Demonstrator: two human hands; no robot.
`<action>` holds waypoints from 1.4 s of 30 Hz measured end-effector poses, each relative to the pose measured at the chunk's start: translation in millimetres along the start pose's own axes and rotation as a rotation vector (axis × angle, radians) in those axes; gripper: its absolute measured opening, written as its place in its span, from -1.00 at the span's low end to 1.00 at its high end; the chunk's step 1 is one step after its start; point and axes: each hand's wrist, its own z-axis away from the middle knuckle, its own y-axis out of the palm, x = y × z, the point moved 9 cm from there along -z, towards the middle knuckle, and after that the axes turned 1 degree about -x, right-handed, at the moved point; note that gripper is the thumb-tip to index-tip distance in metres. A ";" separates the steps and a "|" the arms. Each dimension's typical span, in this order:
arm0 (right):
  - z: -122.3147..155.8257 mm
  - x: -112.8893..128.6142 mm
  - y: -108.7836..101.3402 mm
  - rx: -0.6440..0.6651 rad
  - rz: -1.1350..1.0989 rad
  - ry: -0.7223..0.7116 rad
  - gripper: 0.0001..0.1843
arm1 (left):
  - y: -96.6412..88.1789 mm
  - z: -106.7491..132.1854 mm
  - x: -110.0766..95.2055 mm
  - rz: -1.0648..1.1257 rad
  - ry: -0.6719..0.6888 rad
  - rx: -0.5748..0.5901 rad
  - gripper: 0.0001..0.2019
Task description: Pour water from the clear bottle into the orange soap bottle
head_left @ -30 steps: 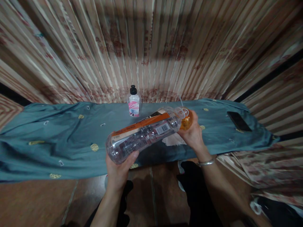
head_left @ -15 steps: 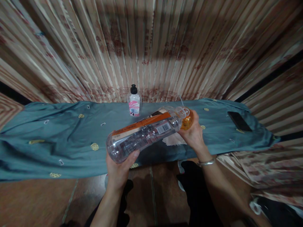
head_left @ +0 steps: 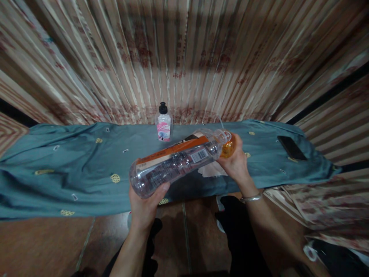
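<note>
Little shifts from a second ago: my feed shows the left hand [head_left: 144, 211] on the tilted bottle [head_left: 175, 162], right hand [head_left: 235, 164] on the amber container [head_left: 227, 149], fingers [head_left: 163, 189] curled around both.

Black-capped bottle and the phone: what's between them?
In the head view, the neck end of the clear bottle, the amber container and the right hand holding it show between them.

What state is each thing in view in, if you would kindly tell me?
Large clear bottle: tipped over, held in the left hand
Amber container: held in the right hand, by that bottle's mouth; fill unclear
Pink-labelled bottle: upright, black cap on
Black phone: lying flat
Pale sheet: lying flat, partly hidden
Blue cloth: spread, wrinkled
Curtain: hanging in folds
</note>
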 end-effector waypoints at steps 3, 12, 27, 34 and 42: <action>0.2 1.1 -0.2 -0.006 0.009 -0.006 0.18 | 1.4 -1.3 -0.5 -0.010 -0.009 0.037 -0.21; 0.1 2.3 0.2 0.002 -0.019 0.022 0.19 | -2.4 -1.0 0.6 -0.021 -0.007 0.005 -0.20; 1.0 -10.1 6.0 0.001 -0.005 0.003 0.35 | -2.2 0.4 3.9 -0.002 -0.006 -0.001 -0.11; 1.2 -9.2 5.3 0.004 -0.004 0.001 0.32 | -1.9 -0.1 3.1 0.007 0.019 0.008 -0.16; 0.6 -1.9 1.7 0.009 0.004 0.029 0.24 | -5.1 0.6 4.3 0.002 0.007 0.002 -0.13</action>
